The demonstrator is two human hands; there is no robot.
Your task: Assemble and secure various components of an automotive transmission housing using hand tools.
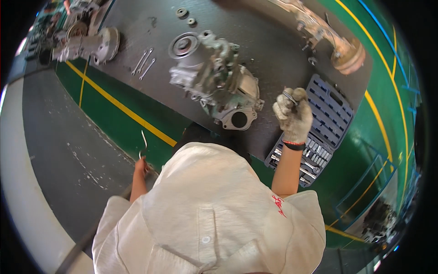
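My right hand [296, 119], in a pale work glove, is raised over the table beside an opened tool case. Its fingers are curled round a small shiny metal piece [289, 97], too little of which shows to name. My left hand [142, 166], bare, hangs low at my left side, away from the table. It is closed on a thin, pale, curved strip [144, 140] that points up from the fist. In front of me lies a grey metal gearbox [214, 73], with a round opening in its near flange and a round bearing part at its far end.
The dark blue socket set case [331, 109] holds sockets and a ratchet [313, 167]. Several wrenches [143, 62] lie left of the gearbox, two round bearings [182, 13] beyond it. A rusty axle housing [349, 57] lies far right, another gearbox housing [100, 44] far left.
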